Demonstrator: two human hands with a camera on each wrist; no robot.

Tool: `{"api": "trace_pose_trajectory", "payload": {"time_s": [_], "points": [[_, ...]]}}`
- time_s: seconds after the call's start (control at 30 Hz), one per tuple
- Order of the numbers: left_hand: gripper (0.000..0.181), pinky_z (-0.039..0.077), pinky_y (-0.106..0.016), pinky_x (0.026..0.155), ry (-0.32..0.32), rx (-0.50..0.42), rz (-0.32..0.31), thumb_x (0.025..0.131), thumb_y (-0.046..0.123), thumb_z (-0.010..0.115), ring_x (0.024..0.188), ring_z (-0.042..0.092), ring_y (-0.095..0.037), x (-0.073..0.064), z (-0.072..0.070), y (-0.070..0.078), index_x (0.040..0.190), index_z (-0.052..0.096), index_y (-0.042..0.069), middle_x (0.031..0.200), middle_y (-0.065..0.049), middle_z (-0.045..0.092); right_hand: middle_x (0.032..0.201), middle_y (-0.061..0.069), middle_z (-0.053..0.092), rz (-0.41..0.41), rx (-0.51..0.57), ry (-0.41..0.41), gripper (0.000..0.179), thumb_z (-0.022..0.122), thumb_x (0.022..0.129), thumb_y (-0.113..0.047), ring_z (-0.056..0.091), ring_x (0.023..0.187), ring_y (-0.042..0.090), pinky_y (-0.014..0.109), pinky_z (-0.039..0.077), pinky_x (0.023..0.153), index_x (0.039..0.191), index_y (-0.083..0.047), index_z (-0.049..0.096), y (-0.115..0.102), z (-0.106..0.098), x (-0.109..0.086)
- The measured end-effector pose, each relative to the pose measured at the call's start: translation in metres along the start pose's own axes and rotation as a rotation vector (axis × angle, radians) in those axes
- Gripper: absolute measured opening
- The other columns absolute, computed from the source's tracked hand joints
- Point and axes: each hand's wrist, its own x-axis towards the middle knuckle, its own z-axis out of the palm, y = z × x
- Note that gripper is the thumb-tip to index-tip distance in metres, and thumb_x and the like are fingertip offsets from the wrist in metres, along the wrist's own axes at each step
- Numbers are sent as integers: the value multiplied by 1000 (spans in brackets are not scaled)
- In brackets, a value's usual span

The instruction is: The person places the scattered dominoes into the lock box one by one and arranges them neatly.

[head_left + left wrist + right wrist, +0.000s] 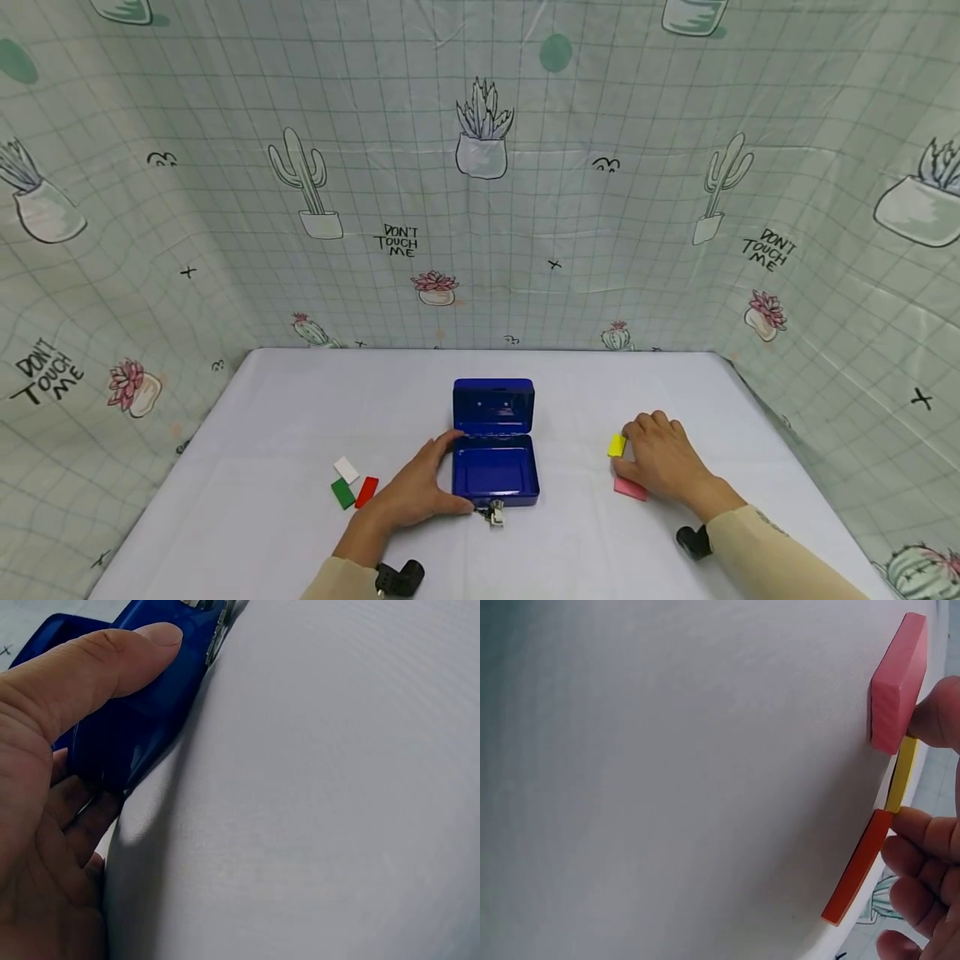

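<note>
A blue metal cash box [496, 492] with its lid [493, 407] raised stands on the white table. My left hand [420, 492] holds it by the left side, thumb on the front face and fingers toward the back corner. At the front lock hang small keys [496, 513]. My right hand [663, 458] is at the right over several flat blocks. Its thumb and index finger are at opposite ends of a yellow block [902, 774], pinching it. Close by lie a pink block [898, 686] under the thumb and an orange block [857, 868], hidden by the hand in the head view.
White [346, 469], green [342, 493] and red [367, 492] blocks lie grouped left of my left hand. A patterned curtain [480, 208] surrounds the back and sides of the white table [300, 400]. Each wrist carries a small black camera [401, 577].
</note>
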Motion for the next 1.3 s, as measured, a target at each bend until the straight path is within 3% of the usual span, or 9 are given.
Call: {"api": "trace_pose_trajectory", "payload": {"time_s": [0.4, 0.67, 1.0, 1.3], "points": [[115, 30, -72, 120, 11, -11, -13, 71, 44, 95, 154, 36, -42, -1, 2, -1, 164, 31, 24, 170, -12, 35, 100, 9, 64, -85, -38, 107, 44, 85, 81, -35, 54, 97, 31, 48, 45, 80, 106, -3, 69, -5, 2, 5], [113, 30, -72, 120, 8, -22, -13, 71, 43, 96, 153, 36, -41, -1, 2, 1, 163, 32, 23, 170, -12, 35, 98, 9, 63, -150, -61, 172, 45, 87, 80, -35, 53, 93, 30, 43, 43, 77, 105, -3, 69, -22, -4, 17], [112, 30, -71, 121, 0, -19, -4, 73, 42, 95, 153, 37, -41, 1, 0, 2, 163, 32, 21, 169, -13, 36, 97, 7, 63, -211, -58, 235, 46, 86, 79, -39, 52, 92, 28, 37, 38, 75, 103, -4, 69, -60, -25, 34], [113, 31, -70, 122, -4, -17, 15, 72, 43, 96, 154, 37, -40, 3, -2, -1, 163, 32, 20, 168, -14, 37, 103, 5, 65, -253, -38, 152, 48, 82, 85, -46, 51, 97, 24, 37, 39, 80, 110, -7, 71, -113, -34, 48]]}}
